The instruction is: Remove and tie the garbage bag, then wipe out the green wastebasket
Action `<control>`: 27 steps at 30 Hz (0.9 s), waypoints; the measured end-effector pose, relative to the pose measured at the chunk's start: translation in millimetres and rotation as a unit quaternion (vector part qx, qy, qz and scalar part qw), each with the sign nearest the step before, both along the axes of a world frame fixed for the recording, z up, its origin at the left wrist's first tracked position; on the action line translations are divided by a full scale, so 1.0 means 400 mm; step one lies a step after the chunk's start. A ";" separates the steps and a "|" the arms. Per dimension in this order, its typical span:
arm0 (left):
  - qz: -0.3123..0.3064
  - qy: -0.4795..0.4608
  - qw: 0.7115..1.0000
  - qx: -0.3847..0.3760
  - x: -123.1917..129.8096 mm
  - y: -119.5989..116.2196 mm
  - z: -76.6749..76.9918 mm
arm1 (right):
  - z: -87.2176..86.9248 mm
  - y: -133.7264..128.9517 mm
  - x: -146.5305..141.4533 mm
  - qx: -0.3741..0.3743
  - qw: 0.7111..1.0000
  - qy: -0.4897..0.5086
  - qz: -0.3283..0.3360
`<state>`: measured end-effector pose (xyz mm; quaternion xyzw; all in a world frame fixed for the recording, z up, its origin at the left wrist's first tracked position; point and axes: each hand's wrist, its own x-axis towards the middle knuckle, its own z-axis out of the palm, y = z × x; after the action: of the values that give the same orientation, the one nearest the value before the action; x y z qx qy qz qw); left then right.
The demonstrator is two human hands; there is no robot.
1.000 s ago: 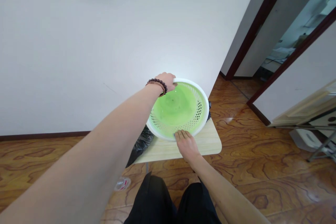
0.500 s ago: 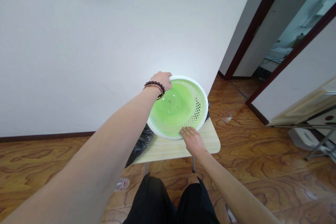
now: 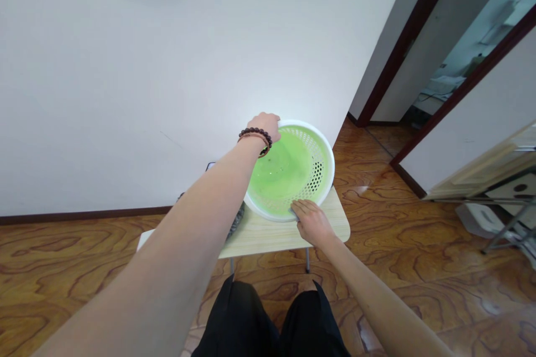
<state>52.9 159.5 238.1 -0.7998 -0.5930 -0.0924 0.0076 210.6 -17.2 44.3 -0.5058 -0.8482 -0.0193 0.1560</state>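
Observation:
A round colander, green inside with a white perforated wall and white rim, sits over the right part of a small pale wooden table. My left hand, with a beaded bracelet at the wrist, grips the far left rim. On the near rim, my right hand is closed with fingers inside and thumb hidden. Left of the colander, a dark grey thing lies on the table, mostly behind my left forearm; its kind is unclear.
A white wall rises right behind the table. A dark-edged thing shows past my left forearm. To the right are a doorway and a white box on the wooden floor. My knees are close to the table.
The colander and both hands have shifted slightly to the right. The black plastic that showed left of the colander is no longer in sight, and the table's left end now shows.

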 end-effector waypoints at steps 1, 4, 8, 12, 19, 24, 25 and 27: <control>0.005 -0.002 1.000 0.000 -0.001 -0.001 0.000 | 0.000 -0.001 -0.003 0.002 1.000 0.003 -0.001; 0.011 -0.001 1.000 0.004 -0.006 -0.006 0.001 | -0.005 -0.004 -0.013 0.007 1.000 0.011 -0.008; 0.010 -0.002 1.000 0.003 -0.008 -0.009 0.001 | -0.021 -0.008 -0.040 0.010 1.000 0.015 -0.025; 0.002 0.006 1.000 0.005 -0.005 -0.003 -0.004 | -0.037 -0.020 -0.096 0.007 0.997 0.012 -0.081; -0.005 0.027 1.000 0.010 0.001 -0.007 -0.002 | -0.007 -0.043 -0.152 -0.032 0.996 0.051 -0.060; -0.017 0.040 0.999 0.023 0.016 -0.007 -0.003 | -0.012 -0.026 -0.063 -0.034 0.999 -0.019 0.013; -0.021 0.042 0.999 0.027 0.019 -0.006 -0.004 | -0.015 -0.020 -0.036 -0.029 0.999 -0.038 0.021; -0.028 0.044 0.998 0.033 0.023 -0.005 -0.007 | -0.014 -0.008 0.020 -0.015 0.997 -0.073 0.025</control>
<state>61.9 157.4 235.3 -0.8187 -0.5661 -0.0768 0.0582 218.4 -20.5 38.6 -0.4837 -0.8701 -0.0392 0.0866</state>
